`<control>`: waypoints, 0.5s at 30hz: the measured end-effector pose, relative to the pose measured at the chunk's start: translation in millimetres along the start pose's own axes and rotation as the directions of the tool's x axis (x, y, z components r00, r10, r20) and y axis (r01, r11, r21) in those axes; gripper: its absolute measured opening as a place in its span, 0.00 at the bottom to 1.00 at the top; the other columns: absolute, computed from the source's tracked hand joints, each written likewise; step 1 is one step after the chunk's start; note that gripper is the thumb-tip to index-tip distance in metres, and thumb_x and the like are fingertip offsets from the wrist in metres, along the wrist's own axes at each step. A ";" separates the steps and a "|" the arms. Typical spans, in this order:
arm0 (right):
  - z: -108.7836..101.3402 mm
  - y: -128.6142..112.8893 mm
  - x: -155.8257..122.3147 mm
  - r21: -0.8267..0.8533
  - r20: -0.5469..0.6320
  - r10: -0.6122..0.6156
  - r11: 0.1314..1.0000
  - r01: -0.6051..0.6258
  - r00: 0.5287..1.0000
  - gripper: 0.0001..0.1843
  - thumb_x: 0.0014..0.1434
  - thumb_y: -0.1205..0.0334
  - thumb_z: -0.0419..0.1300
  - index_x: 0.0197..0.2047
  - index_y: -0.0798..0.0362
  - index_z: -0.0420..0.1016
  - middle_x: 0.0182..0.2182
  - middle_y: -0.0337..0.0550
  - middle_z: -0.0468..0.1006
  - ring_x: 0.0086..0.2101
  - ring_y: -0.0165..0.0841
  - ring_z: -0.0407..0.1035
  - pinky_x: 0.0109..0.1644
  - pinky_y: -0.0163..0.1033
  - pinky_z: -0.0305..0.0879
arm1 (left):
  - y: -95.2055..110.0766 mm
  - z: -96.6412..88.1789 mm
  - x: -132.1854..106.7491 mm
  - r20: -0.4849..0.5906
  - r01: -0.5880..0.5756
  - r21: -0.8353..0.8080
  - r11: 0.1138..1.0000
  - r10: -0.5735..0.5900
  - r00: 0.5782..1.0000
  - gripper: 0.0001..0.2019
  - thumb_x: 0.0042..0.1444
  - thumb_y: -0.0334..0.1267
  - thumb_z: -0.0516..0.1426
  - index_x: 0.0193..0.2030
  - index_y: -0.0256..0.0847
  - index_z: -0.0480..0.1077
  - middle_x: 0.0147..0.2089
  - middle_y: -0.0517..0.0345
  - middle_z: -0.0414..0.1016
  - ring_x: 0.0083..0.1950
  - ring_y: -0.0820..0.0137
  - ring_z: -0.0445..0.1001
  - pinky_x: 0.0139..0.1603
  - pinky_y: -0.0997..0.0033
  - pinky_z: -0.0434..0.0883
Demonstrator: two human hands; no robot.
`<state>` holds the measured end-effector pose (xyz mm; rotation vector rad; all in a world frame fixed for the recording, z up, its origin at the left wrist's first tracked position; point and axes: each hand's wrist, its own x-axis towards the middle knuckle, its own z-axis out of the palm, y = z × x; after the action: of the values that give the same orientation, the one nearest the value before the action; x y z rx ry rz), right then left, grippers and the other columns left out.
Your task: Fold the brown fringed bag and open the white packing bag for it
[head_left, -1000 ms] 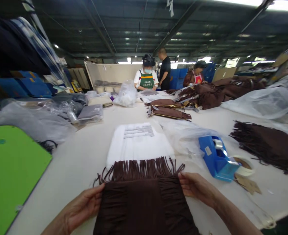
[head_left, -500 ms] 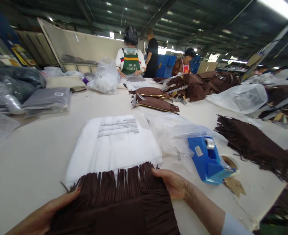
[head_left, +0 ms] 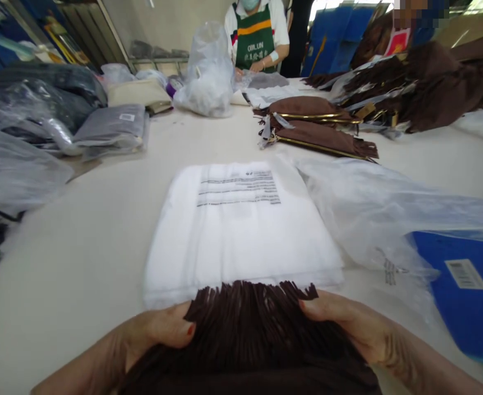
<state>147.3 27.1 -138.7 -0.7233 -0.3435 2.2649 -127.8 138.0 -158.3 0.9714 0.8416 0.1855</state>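
A dark brown fringed fabric piece (head_left: 249, 334) is held at the bottom of the view, its strands pointing away from me. My left hand (head_left: 159, 332) grips its left side, thumb on top. My right hand (head_left: 344, 318) grips the opposite side, thumb near the fringe tips. Fingers under the fabric are hidden on both hands. Just beyond the fringe lies a flat stack of white plastic bags (head_left: 241, 241) with printed black text. The strand tips overlap the stack's near edge; whether they touch it I cannot tell.
Right of the stack are a loose clear bag (head_left: 360, 219) and a blue tape dispenser (head_left: 467, 296). Brown zippered pieces (head_left: 315, 129) lie farther back. Bagged grey fabric (head_left: 109, 129) is at left. Across the table (head_left: 101, 219), a person in a green apron (head_left: 254, 41) works.
My view has tilted down and turned left, closer to the white bags. The fringe is bunched narrower between my hands, which have come nearer each other. Both keep their hold.
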 end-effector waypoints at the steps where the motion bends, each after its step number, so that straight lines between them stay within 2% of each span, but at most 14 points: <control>1: 2.1 -1.4 0.7 -0.028 -0.026 0.015 0.999 -0.015 1.000 0.21 0.53 0.57 0.59 0.48 0.59 0.71 0.40 0.50 0.78 0.44 0.36 0.71 0.55 0.44 0.60 | 4.4 2.5 0.0 0.030 0.035 -0.017 0.999 -0.035 0.999 0.30 0.32 0.47 0.66 0.45 0.39 0.71 0.44 0.51 0.76 0.53 0.51 0.69 0.49 0.54 0.69; 3: 6.1 -4.1 2.3 -0.084 -0.075 0.033 0.996 -0.039 0.997 0.23 0.52 0.56 0.59 0.50 0.58 0.70 0.41 0.50 0.78 0.44 0.37 0.71 0.54 0.45 0.62 | 13.1 11.5 -1.0 0.103 0.132 -0.072 0.989 -0.124 0.987 0.30 0.32 0.44 0.66 0.46 0.38 0.71 0.45 0.48 0.76 0.52 0.50 0.70 0.49 0.56 0.70; 6: 11.0 -7.6 4.1 -0.126 -0.100 0.013 0.992 -0.026 0.995 0.25 0.50 0.55 0.60 0.51 0.57 0.69 0.41 0.50 0.78 0.45 0.39 0.71 0.53 0.45 0.63 | 22.9 27.9 -1.5 0.250 0.258 -0.159 0.953 -0.214 0.944 0.31 0.31 0.44 0.66 0.47 0.37 0.70 0.45 0.46 0.76 0.51 0.50 0.71 0.48 0.57 0.70; 10: 19.4 -12.2 -1.1 -0.160 -0.031 -0.030 0.987 0.025 0.999 0.28 0.51 0.57 0.60 0.55 0.54 0.66 0.44 0.49 0.76 0.48 0.40 0.69 0.56 0.47 0.60 | 38.3 40.7 -3.2 0.377 0.288 -0.136 0.948 -0.220 0.900 0.33 0.31 0.44 0.65 0.48 0.37 0.69 0.43 0.47 0.77 0.50 0.49 0.72 0.47 0.56 0.71; 12: 27.4 -11.9 -9.5 -0.286 0.001 -0.084 0.955 0.081 0.996 0.29 0.53 0.58 0.60 0.58 0.51 0.63 0.49 0.46 0.74 0.51 0.39 0.66 0.58 0.47 0.58 | 49.7 44.4 -10.4 0.416 0.229 -0.013 0.973 -0.203 0.886 0.32 0.34 0.44 0.65 0.50 0.38 0.68 0.43 0.50 0.77 0.52 0.51 0.70 0.49 0.57 0.70; 13: 32.3 -9.7 -15.1 -0.398 0.004 -0.119 0.911 0.111 0.993 0.29 0.54 0.59 0.60 0.59 0.48 0.61 0.52 0.45 0.72 0.53 0.39 0.64 0.59 0.47 0.57 | 55.0 46.7 -16.4 0.424 0.165 0.072 0.984 -0.180 0.888 0.31 0.37 0.44 0.64 0.51 0.39 0.68 0.44 0.51 0.76 0.53 0.53 0.70 0.51 0.57 0.69; 15: 41.1 0.6 -27.7 -0.662 -0.016 -0.202 0.736 0.141 0.979 0.29 0.54 0.60 0.61 0.59 0.44 0.61 0.55 0.42 0.68 0.55 0.38 0.61 0.58 0.45 0.58 | 60.7 53.3 -32.5 0.420 -0.007 0.263 0.965 -0.108 0.901 0.28 0.46 0.43 0.60 0.56 0.42 0.65 0.48 0.54 0.75 0.54 0.59 0.69 0.55 0.60 0.66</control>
<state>138.7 5.7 -94.8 -1.0859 -1.1627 1.9032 -99.2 122.1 -77.5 1.1793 0.4839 -0.1894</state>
